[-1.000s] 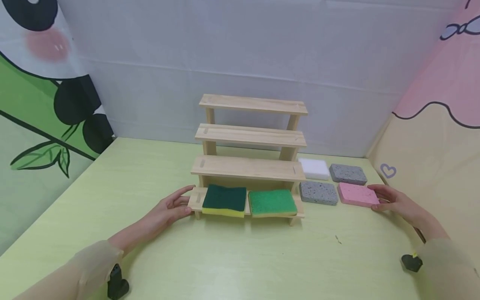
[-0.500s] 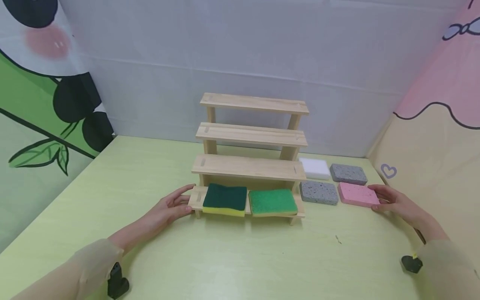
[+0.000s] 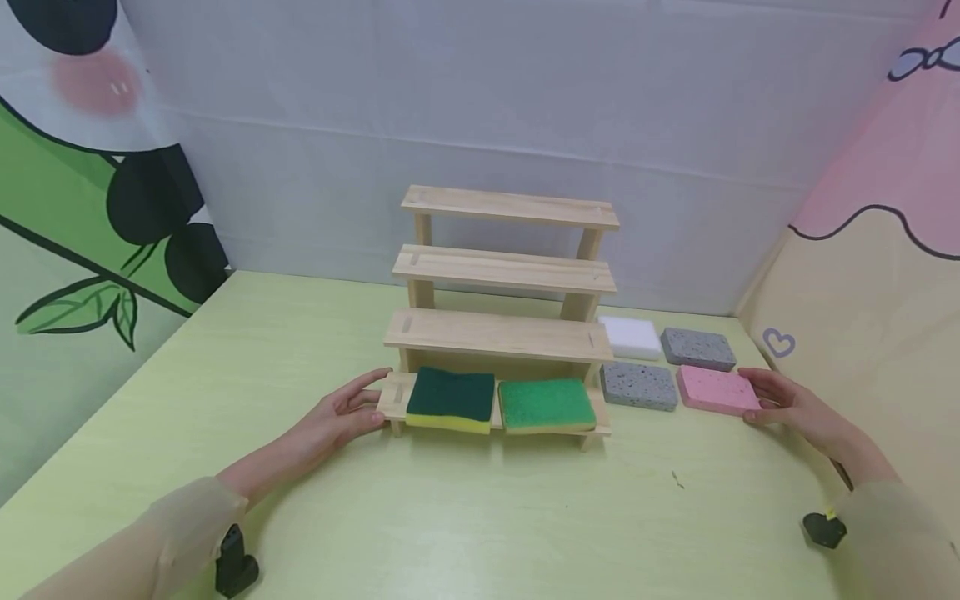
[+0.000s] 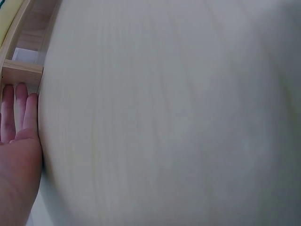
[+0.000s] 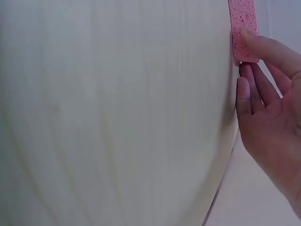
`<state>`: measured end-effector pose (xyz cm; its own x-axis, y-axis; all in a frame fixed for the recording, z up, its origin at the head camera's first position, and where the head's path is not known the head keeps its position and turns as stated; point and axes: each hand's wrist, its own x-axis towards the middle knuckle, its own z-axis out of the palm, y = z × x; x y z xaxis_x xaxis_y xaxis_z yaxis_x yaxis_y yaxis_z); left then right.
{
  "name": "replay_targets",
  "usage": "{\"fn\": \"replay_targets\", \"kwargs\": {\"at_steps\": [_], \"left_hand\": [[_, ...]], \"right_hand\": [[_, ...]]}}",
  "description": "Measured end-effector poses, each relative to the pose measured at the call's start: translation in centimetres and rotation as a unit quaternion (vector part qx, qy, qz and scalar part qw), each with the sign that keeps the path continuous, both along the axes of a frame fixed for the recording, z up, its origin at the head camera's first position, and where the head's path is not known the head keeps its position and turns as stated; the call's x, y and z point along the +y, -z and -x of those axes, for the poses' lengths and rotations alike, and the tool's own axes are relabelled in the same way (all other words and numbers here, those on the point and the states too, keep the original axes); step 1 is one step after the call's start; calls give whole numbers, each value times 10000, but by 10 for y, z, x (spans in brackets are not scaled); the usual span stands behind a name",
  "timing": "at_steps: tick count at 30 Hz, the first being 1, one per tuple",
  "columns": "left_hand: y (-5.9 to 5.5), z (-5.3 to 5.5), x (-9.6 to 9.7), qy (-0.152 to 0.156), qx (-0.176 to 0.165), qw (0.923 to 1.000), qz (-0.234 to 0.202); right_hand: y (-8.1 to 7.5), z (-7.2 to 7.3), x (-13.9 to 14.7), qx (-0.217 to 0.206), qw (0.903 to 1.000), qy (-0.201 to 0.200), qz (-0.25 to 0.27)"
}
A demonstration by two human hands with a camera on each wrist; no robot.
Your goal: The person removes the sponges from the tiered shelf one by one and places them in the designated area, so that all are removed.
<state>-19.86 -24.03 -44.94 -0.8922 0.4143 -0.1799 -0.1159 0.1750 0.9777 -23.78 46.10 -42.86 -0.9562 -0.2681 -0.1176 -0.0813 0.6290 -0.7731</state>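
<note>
Seemingly it's only part done: one dark green sponge (image 3: 450,396) and one bright green sponge (image 3: 547,406) lie on the bottom of four shelves on the wooden rack (image 3: 498,333), while one white block (image 3: 630,338), two grey blocks (image 3: 638,386) and one pink block (image 3: 717,390) sit on the table (image 3: 480,525), rightward. I see the right hand (image 3: 795,408) pinching the pink block's outer end; the left hand (image 3: 337,421) touches the rack's left end, fingers nearly straight.
</note>
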Motion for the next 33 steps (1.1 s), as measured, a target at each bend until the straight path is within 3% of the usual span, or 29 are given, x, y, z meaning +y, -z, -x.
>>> {"fn": "replay_targets", "kwargs": {"at_steps": [19,23,27,33], "left_hand": [[4,3,1,99,41,9997,-235],[4,2,1,114,46,9996,-255],[3,3,1,98,54,9997,-233],[3,2,0,44,47,9998,-190]], "right_hand": [[-1,-4,-2,37,9996,23,-286],[-7,-3,-8,120,9980,200,-595],[-18,-2,-19,636,9930,395,-912],[-43,-3,-51,1471,9825,730,-874]]}}
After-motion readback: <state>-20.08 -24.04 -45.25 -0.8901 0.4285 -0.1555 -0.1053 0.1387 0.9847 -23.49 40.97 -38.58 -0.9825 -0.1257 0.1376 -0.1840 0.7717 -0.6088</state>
